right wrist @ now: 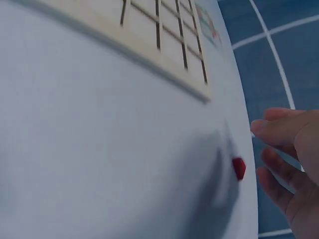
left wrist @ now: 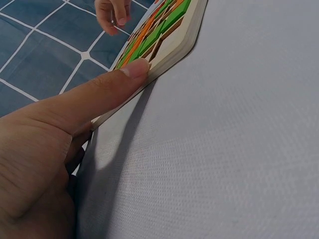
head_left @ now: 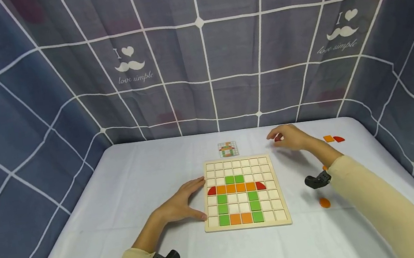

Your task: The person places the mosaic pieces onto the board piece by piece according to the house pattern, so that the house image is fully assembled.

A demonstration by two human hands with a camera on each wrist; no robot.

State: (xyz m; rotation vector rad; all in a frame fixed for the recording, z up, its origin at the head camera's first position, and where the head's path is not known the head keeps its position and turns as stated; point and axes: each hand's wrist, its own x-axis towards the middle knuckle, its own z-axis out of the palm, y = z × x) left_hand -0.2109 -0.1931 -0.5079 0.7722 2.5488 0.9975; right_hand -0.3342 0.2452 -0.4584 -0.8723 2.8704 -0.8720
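Observation:
A wooden grid board point(head_left: 249, 228) lies on the table with green, orange and red tiles set in a pattern among its pale cells. Along its left edge my left hand point(head_left: 179, 202) is spread, and the thumb point(left wrist: 107, 92) touches the rim near the front corner. Beyond the board's far right corner, my right hand point(head_left: 290, 138) hovers with thumb and fingers parted. Between them in the head view shows a red piece point(head_left: 278, 137); the right wrist view has this red piece point(right wrist: 239, 169) on the cloth, apart from the fingertips.
A small pattern card point(head_left: 228, 149) lies behind the board. To the right are an orange square tile point(head_left: 328, 139), a red curved tile point(head_left: 339, 138) and an orange round tile point(head_left: 324, 203). A checked curtain point(head_left: 181, 61) surrounds the white table point(head_left: 118, 182).

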